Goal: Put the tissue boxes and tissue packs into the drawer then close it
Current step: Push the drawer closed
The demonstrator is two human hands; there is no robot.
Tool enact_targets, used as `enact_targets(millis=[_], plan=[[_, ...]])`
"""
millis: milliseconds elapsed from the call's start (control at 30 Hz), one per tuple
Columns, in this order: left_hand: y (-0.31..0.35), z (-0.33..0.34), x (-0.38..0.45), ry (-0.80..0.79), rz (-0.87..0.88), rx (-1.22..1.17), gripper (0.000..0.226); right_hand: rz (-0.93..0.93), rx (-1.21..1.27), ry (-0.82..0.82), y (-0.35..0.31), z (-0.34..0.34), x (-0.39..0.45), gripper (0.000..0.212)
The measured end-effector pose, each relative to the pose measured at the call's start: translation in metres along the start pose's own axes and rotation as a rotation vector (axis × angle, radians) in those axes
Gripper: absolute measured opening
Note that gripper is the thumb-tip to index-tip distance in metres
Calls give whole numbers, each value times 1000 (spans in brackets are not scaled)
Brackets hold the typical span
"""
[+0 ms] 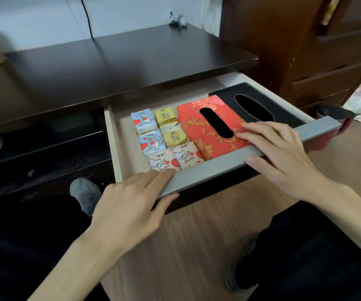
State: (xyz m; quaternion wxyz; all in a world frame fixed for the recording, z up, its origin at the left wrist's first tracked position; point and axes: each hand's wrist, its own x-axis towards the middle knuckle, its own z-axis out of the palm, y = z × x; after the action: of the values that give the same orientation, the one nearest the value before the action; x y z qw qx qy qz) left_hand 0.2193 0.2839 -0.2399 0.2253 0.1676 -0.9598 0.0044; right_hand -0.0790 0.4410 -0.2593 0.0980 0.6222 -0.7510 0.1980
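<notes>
The drawer [218,166] stands pulled out under the dark desk. Inside lie a red floral tissue box [197,124] and, to its right, a black tissue box [225,94]. Left of them sit several small tissue packs [164,137] in two rows: blue, yellow and pink-white. My left hand [129,205] grips the grey front edge at its left part, fingers over the rim near a pink pack. My right hand [284,153] rests on the front edge further right, its fingers touching the red box's top.
The dark desk top [120,68] overhangs the drawer's back. A brown wooden cabinet [316,57] stands at the right. Dark open shelves are at the left. My legs and a grey slipper [86,192] are below, on a wood floor.
</notes>
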Motion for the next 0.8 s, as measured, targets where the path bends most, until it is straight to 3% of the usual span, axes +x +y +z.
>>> enact_targets(millis=[267, 433, 533, 600, 733, 800], plan=[[-51, 20, 40, 79, -83, 90, 44, 22, 54, 70, 18, 33, 64, 55], [-75, 36, 56, 269, -256, 39, 38, 288, 217, 279, 11, 63, 90, 62], [-60, 45, 30, 481, -467, -178, 46, 497, 337, 432, 13, 82, 72, 92], [-33, 56, 8, 549, -614, -353, 53, 670, 456, 407, 20, 89, 74, 113], [-5, 86, 10, 446, -849, -529, 96, 701, 548, 381, 29, 98, 108, 128], [-9, 93, 29, 382, -848, -605, 101, 682, 528, 402, 29, 107, 120, 133]])
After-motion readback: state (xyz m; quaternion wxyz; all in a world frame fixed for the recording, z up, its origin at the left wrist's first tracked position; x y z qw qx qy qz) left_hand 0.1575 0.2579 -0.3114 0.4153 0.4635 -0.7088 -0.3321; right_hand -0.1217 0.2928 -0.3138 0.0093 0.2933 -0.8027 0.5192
